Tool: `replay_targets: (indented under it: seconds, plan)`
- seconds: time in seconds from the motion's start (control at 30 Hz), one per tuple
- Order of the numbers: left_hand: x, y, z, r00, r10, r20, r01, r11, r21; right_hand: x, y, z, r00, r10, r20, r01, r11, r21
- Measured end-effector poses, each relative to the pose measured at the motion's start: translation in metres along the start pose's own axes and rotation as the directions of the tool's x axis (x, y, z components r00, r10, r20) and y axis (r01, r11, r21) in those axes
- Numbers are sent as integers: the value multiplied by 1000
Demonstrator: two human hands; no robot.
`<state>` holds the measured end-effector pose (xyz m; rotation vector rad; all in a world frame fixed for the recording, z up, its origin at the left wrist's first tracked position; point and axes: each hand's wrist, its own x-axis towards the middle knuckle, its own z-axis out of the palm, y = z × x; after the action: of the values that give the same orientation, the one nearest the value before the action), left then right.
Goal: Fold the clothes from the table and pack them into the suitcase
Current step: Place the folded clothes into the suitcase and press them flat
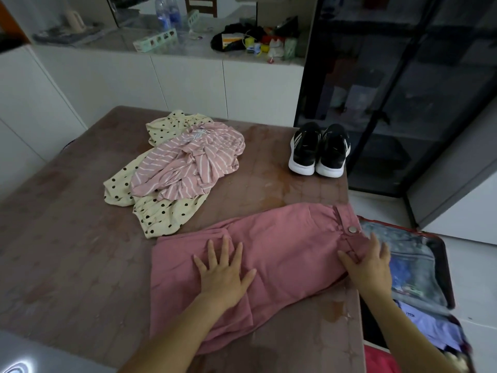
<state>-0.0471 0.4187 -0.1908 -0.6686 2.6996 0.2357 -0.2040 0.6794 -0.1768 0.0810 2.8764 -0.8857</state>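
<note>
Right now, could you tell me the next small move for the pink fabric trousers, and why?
Probably fold the legs toward the waistband: the pink fabric trousers lie flat under the left hand and right hand, beside the open suitcase.

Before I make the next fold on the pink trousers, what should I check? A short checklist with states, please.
1. Pink trousers flat on the table: ok.
2. Left hand flat on the trousers: ok.
3. Right hand resting below the button: ok.
4. Suitcase open beside the table: ok.
5. Room left in the suitcase: cannot tell.
6. Striped top and dotted garment folded: not ok, both crumpled.
</note>
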Motion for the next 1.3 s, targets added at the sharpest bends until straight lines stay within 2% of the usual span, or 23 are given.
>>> replay_targets:
  seconds: [0.07,0.1,0.2,0.23,0.27,0.37,0.43,0.47,0.5,0.53,0.6,0.67,0.73,0.77,0.8,0.83,0.9,0.93,0.97,1.03,1.1,1.17,1.3]
  plan:
    - [-4,20,-3,999,35,-18,-36,999,-35,2,0,4,996,74,39,-82,968,238]
    - [-7,32,-3,993,110,-31,-111,993,-30,3,0,6,994,105,33,-110,939,325]
    - [-17,66,4,946,324,29,-323,946,-16,7,0,8,937,344,58,-310,743,593]
    - [-19,74,7,938,339,78,-338,941,-25,7,-1,7,907,412,80,-368,687,627]
    - [-19,80,8,935,334,122,-331,943,-43,7,-4,5,897,433,85,-387,678,626]
    - [-13,83,-1,931,312,190,-285,946,-155,1,-22,-6,950,310,-24,-228,747,624]
    - [-8,76,-15,941,313,129,-245,893,-377,-10,-45,-16,982,168,-84,-68,737,673]
    - [-6,71,-22,955,287,69,-206,814,-543,-18,-57,-20,990,89,-113,13,727,687]
    - [-6,66,-31,973,228,31,-139,688,-713,-28,-70,-24,991,7,-137,91,715,693]
    - [-7,58,-40,988,149,37,-48,528,-848,-37,-81,-24,984,-82,-156,167,711,683]
    - [-11,42,-58,994,30,103,95,194,-976,-60,-101,-21,941,-278,-193,336,698,633]
    - [-17,21,-75,990,-45,131,128,-56,-990,-81,-111,-8,813,-533,-234,576,676,460]
    - [-24,-1,-84,993,-24,116,108,-232,-967,-98,-114,15,619,-763,-187,780,570,256]
    - [-27,-9,-86,995,-1,103,98,-280,-955,-106,-114,27,528,-840,-126,843,500,199]
    - [-33,-14,-87,995,3,95,92,-294,-951,-115,-115,38,449,-891,-63,884,433,175]
    - [-40,-18,-88,997,-7,81,77,-256,-964,-124,-116,48,375,-927,-11,915,368,167]
    - [-48,-26,-81,992,-129,-7,-13,-50,-999,-137,-115,63,240,-970,47,956,244,164]
    - [-50,-31,-78,967,-246,-72,-61,50,-997,-140,-114,67,193,-979,60,966,200,163]
    - [-52,-39,-74,935,-338,-109,-77,108,-991,-141,-114,67,171,-983,71,970,181,160]
    - [-55,-57,-71,896,-425,-127,-84,118,-989,-137,-116,61,206,-977,62,966,213,148]
    - [-58,-80,-67,869,-488,-78,-16,131,-991,-127,-119,56,311,-946,87,941,320,110]
    - [-62,-105,-59,865,-501,-24,69,165,-984,-118,-122,57,399,-898,185,912,410,23]
    - [-66,-130,-33,887,-453,87,186,179,-966,-116,-117,80,439,-797,415,896,420,-142]
